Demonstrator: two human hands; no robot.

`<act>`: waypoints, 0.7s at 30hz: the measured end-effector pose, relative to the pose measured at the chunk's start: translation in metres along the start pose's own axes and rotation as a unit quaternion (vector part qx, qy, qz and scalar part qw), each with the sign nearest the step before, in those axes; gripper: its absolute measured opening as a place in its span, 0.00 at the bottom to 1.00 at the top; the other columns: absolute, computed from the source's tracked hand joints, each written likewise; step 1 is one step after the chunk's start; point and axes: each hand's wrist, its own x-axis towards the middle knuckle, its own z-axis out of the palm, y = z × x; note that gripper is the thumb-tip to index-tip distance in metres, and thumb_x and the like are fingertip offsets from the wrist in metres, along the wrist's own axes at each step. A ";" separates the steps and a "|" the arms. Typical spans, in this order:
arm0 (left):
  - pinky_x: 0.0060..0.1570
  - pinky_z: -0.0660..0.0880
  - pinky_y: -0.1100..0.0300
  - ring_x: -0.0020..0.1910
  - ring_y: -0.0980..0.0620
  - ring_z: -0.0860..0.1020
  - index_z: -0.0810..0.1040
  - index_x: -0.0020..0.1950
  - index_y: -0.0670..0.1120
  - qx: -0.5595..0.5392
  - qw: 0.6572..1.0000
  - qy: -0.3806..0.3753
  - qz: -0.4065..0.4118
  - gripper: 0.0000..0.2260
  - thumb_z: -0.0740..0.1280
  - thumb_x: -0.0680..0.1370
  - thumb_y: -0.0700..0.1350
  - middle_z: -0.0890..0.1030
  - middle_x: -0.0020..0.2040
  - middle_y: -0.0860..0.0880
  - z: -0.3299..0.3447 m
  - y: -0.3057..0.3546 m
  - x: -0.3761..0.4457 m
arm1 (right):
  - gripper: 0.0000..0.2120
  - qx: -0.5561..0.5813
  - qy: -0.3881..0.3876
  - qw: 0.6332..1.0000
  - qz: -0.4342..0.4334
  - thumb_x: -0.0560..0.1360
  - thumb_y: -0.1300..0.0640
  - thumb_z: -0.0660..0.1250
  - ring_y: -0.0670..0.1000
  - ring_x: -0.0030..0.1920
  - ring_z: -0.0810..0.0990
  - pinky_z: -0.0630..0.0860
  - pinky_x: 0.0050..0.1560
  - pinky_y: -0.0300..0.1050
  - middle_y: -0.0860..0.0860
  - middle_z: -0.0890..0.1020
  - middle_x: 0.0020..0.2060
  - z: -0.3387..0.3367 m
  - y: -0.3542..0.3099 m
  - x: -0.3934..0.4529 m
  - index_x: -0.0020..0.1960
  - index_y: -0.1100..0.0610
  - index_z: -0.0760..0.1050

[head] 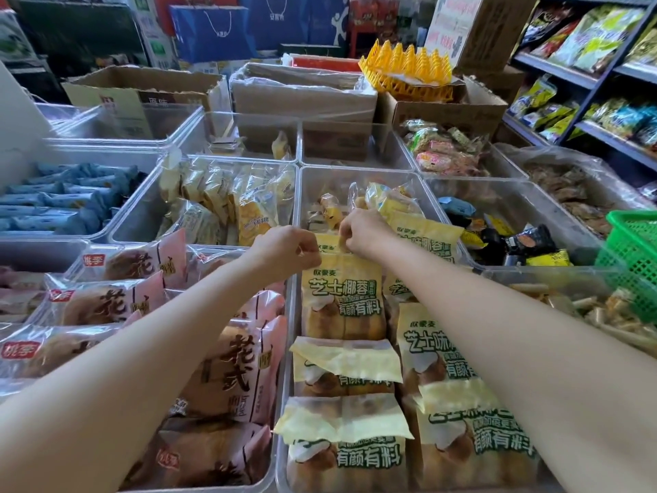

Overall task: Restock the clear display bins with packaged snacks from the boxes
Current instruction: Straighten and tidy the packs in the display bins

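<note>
A yellow bread package (343, 297) with green lettering stands tilted at the far end of a clear bin (286, 350) in front of me. My left hand (288, 249) pinches its top edge on the left, and my right hand (362, 232) pinches the same top edge on the right. Several more of the same yellow packages (346, 368) lie in two rows in this bin, nearer to me. Beyond it, another clear bin (305, 193) holds a few small yellow-wrapped snacks (330, 208).
Pink bread bags (234, 357) fill the bin to the left. Blue packets (64, 201) and pale yellow packets (227, 197) sit in bins further back. Open cardboard boxes (302, 90) stand behind. A green basket (633, 257) and stocked shelves (586, 76) are at right.
</note>
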 end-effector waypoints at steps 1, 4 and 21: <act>0.53 0.74 0.52 0.46 0.50 0.75 0.79 0.46 0.45 -0.011 1.000 0.001 0.003 0.05 0.68 0.75 0.47 0.76 0.42 0.52 0.002 -0.001 -0.001 | 0.11 0.002 0.011 1.000 -0.004 0.74 0.68 0.64 0.60 0.67 0.68 0.70 0.66 0.51 0.59 0.75 0.62 0.001 -0.001 0.001 0.52 0.57 0.81; 0.45 0.71 0.60 0.43 0.52 0.74 0.79 0.46 0.45 -0.062 0.998 0.005 0.001 0.05 0.68 0.75 0.46 0.76 0.40 0.52 0.004 -0.003 -0.005 | 0.09 0.017 0.028 0.999 -0.009 0.75 0.67 0.64 0.61 0.70 0.63 0.65 0.69 0.53 0.57 0.75 0.59 0.002 -0.003 -0.002 0.49 0.58 0.82; 0.67 0.57 0.46 0.72 0.46 0.58 0.66 0.65 0.49 0.029 0.992 -0.066 -0.104 0.29 0.70 0.70 0.60 0.71 0.68 0.50 0.027 0.003 -0.041 | 0.08 -0.110 -0.148 0.980 -0.068 0.73 0.62 0.69 0.52 0.41 0.77 0.73 0.34 0.41 0.54 0.77 0.48 -0.011 0.002 -0.069 0.51 0.60 0.74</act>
